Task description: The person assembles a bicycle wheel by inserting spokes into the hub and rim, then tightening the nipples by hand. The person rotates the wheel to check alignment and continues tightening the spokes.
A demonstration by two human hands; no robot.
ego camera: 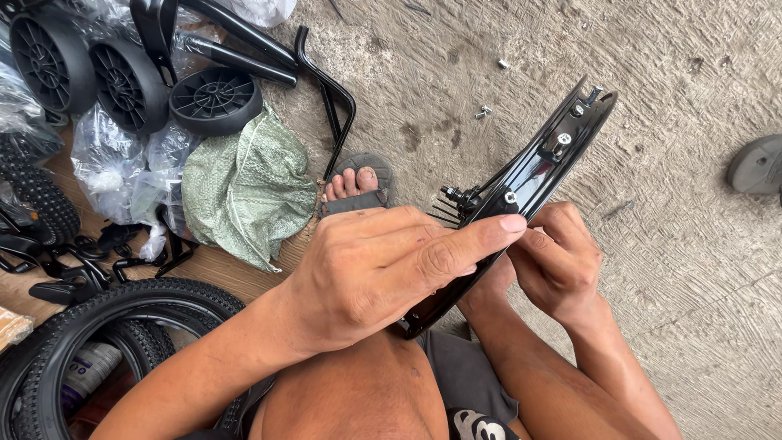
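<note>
A glossy black curved mudguard point(544, 159) with small bolts and a metal bracket runs diagonally from my lap toward the upper right. My left hand point(383, 265) grips its middle from above, index finger stretched along its edge. Just to the right, my right hand point(558, 261) has its fingers curled against the mudguard's underside; what they pinch is hidden. My bare knee and my foot in a grey sandal point(358, 183) lie below the hands.
Black knobby tyres point(106, 318) lie at lower left. Small black plastic wheels point(213, 98), black metal tubes point(326, 90), plastic wrapping and a green woven sack point(244, 191) sit at upper left. Loose screws point(484, 111) rest on the concrete floor. A grey object point(757, 163) sits at the right edge.
</note>
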